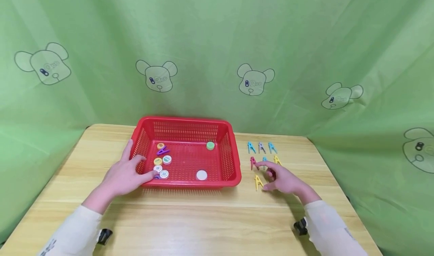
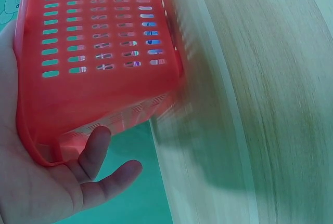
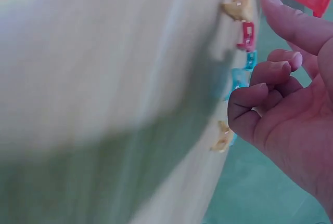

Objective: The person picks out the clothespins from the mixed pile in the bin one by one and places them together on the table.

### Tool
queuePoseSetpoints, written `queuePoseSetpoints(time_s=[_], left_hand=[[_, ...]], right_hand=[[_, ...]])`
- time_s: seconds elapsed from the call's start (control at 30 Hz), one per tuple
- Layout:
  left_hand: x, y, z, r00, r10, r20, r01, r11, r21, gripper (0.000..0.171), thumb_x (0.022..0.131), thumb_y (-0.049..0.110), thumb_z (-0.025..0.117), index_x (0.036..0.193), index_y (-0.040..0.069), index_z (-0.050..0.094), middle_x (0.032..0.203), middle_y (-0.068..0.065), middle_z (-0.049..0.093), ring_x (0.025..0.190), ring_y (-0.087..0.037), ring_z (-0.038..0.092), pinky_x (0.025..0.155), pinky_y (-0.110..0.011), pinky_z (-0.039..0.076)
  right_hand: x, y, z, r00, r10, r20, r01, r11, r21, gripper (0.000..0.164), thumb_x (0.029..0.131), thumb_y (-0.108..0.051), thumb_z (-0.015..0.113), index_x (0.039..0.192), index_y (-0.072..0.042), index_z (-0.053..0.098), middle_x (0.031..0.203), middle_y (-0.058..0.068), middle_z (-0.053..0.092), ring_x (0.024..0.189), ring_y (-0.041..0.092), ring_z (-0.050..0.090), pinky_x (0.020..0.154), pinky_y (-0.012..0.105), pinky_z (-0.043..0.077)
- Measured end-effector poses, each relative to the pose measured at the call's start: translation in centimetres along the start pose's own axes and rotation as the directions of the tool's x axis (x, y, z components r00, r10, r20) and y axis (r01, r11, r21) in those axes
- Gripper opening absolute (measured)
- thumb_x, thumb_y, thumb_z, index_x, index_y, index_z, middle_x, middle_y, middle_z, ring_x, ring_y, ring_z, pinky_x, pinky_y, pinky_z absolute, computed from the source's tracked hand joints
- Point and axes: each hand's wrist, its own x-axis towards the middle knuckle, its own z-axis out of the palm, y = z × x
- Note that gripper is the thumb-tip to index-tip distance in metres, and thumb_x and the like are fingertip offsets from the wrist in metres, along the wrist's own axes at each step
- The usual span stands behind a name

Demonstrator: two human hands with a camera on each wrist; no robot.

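Observation:
My left hand (image 1: pixel 123 175) rests over the near left corner of a red plastic basket (image 1: pixel 190 183). Its thumb reaches in over the front rim beside some white round caps (image 1: pixel 164 174), while in the left wrist view loosely bent fingers (image 2: pixel 96 154) hang outside the rim. My right hand (image 1: pixel 283 179) hovers over small plastic clothespins with thumb and index finger apart and nothing seen between them. Its index fingertip is right at a pink clothespin (image 1: pixel 252 163); the thumb is beside a yellow clothespin (image 1: pixel 258 182). A teal clothespin (image 1: pixel 265 161) lies partly behind the hand.
Inside the basket lie a purple clothespin (image 1: pixel 163 150), yellow caps (image 1: pixel 158 161), a green cap (image 1: pixel 210 145) and a larger white cap (image 1: pixel 201 175). More clothespins (image 1: pixel 261 147) line up behind the right hand. A green curtain (image 1: pixel 210 98) hangs behind the wooden table (image 1: pixel 190 222).

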Motion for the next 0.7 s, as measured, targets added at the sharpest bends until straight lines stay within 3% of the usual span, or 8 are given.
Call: queuePoseSetpoints(time_s=[0.2,0.4,0.7], left_hand=[[0.0,-0.2,0.0,1.000,0.003,-0.002,-0.003,1.000,0.016,0.086,0.082,0.070,0.065,0.131,-0.001,0.058,0.163,-0.026,-0.001,0.112,-0.052,0.055,0.075,-0.055,0.055],[0.0,-0.2,0.0,1.000,-0.002,-0.001,0.002,1.000,0.010,0.084,0.083,0.067,0.067,0.132,0.000,0.058,0.163,-0.025,-0.002,0.111,-0.051,0.055,0.075,-0.055,0.055],[-0.1,0.1,-0.1,1.000,-0.008,0.002,0.008,1.000,0.005,0.081,0.083,0.062,0.069,0.132,-0.001,0.058,0.163,-0.025,-0.001,0.115,-0.051,0.052,0.077,-0.056,0.054]], right_hand=[[1.2,-1.2,-0.9,0.998,-0.064,-0.019,0.064,0.998,-0.019,0.075,0.077,0.004,0.084,0.143,-0.013,0.052,0.086,0.024,0.046,0.075,0.029,0.043,0.066,0.036,0.040],[1.9,-2.6,-2.1,0.990,-0.131,-0.042,0.130,0.991,-0.039,0.073,0.077,0.007,0.082,0.142,-0.010,0.052,0.079,0.017,0.044,0.070,0.021,0.040,0.065,0.032,0.039],[3.2,-5.4,-2.7,0.973,-0.218,-0.079,0.213,0.975,-0.070,0.070,0.077,-0.001,0.085,0.140,-0.010,0.055,0.077,0.009,0.043,0.068,0.018,0.039,0.065,0.032,0.039]])
